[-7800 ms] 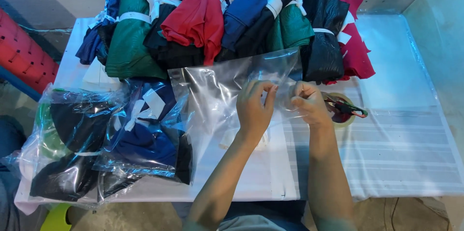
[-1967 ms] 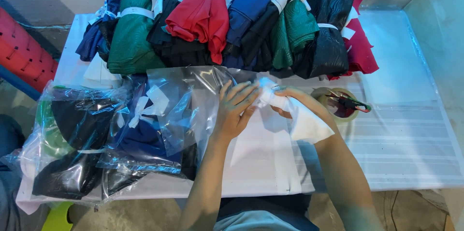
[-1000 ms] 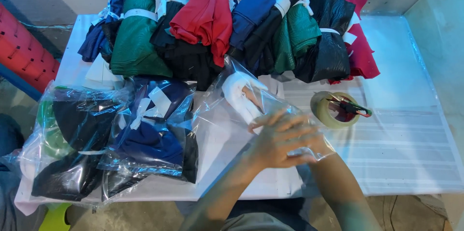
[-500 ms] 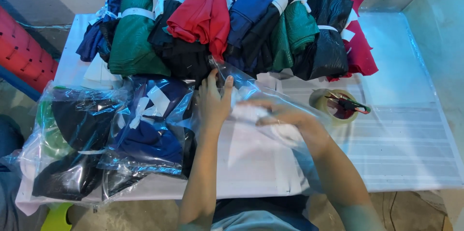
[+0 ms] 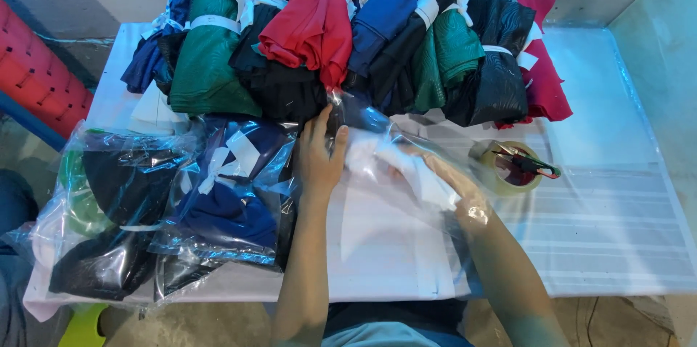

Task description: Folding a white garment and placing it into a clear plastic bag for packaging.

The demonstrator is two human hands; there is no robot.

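My right hand [image 5: 443, 173] is inside a clear plastic bag [image 5: 377, 122], gripping a folded white cloth [image 5: 406, 165] within it. My left hand [image 5: 319, 154] lies on the bag's left side with fingers up along the plastic, holding it against the white table [image 5: 602, 202]. The bag's closed end points toward the pile of rolled garments [image 5: 348, 35] at the back of the table.
Bagged dark garments [image 5: 225, 194] and another bagged bundle [image 5: 102, 209] lie at the left. A tape roll [image 5: 488, 167] with a red-handled tool on it sits to the right. Red plastic furniture [image 5: 33, 78] stands at the far left. A pale wall [image 5: 661, 49] bounds the right.
My right hand has pushed the white cloth deeper into the bag. My left hand has stayed on the bag's left side.
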